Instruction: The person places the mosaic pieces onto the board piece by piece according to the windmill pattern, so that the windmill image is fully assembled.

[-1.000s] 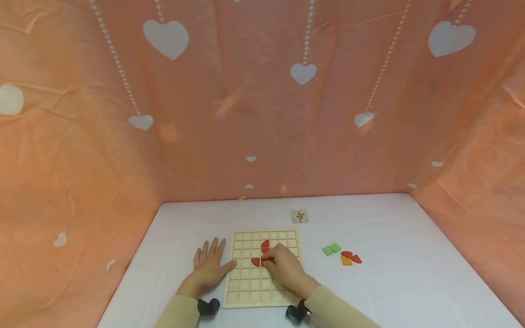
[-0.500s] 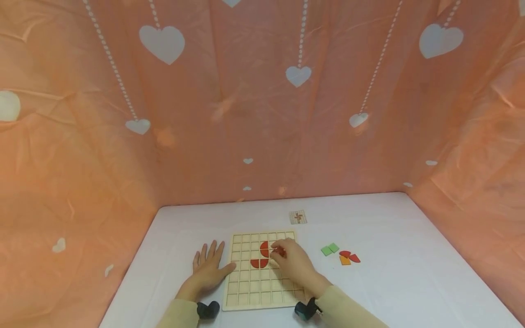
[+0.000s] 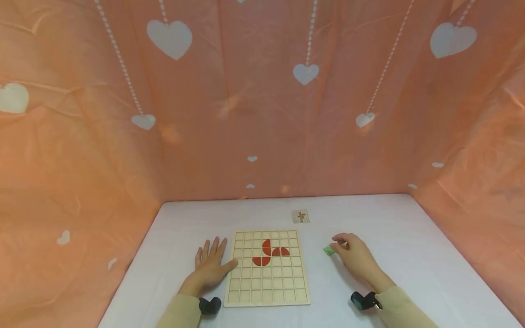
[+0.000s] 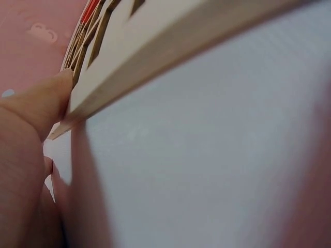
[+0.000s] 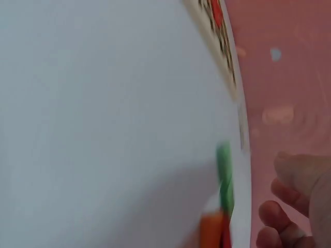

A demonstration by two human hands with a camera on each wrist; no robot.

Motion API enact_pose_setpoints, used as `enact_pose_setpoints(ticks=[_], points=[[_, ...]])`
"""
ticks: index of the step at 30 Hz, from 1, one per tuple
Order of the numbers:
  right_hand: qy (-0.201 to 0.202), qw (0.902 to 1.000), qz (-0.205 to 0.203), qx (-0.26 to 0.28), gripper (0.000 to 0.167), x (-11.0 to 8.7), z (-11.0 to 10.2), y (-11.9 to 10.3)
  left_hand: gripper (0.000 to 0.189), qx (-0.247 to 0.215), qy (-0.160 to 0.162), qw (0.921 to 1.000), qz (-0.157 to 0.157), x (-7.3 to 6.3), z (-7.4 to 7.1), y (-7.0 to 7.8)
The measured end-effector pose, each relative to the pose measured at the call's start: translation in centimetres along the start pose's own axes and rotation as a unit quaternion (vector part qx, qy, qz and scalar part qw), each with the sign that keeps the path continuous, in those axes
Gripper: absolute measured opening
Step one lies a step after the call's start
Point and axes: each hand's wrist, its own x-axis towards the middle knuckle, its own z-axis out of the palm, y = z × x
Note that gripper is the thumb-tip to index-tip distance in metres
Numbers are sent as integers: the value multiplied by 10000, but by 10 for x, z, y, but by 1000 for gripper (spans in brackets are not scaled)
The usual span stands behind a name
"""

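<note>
My left hand (image 3: 209,269) lies with fingers spread on the table, its thumb (image 4: 49,95) resting on the left edge of a wooden grid board (image 3: 283,287). Red quarter-circle tiles (image 3: 280,251) sit in the board's cells, paired into half-round shapes. Right of the board, my right hand (image 3: 354,255) hovers with bent fingers over the loose tiles, holding nothing. A green square tile (image 3: 328,250) peeks out by its fingertips. In the right wrist view, green tiles (image 5: 224,165), an orange tile (image 5: 210,231) and a red tile (image 5: 226,232) lie below the fingers; the hand hides these from the head view.
A small card (image 3: 301,216) with a printed grid pattern lies behind the board. The white table (image 3: 197,228) is enclosed by orange cloth (image 3: 262,114) with white hearts. Each wrist wears a black camera (image 3: 362,300).
My right hand has placed red tiles in the board's right-hand cells, let go and moved right to the loose tiles. The left hand stays in place.
</note>
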Motion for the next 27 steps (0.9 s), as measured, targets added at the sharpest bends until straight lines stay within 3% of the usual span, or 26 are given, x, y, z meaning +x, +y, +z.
enact_pose_setpoints(ticks=[10,27], points=[[-166,9991,235,-309,30,-8,-21,31,88,19,-36,10000,-3,1,-3,0],[-356,9990,259,-95,22,-10,-21,41,88,-32,-52,9999,-99,1,-3,6]])
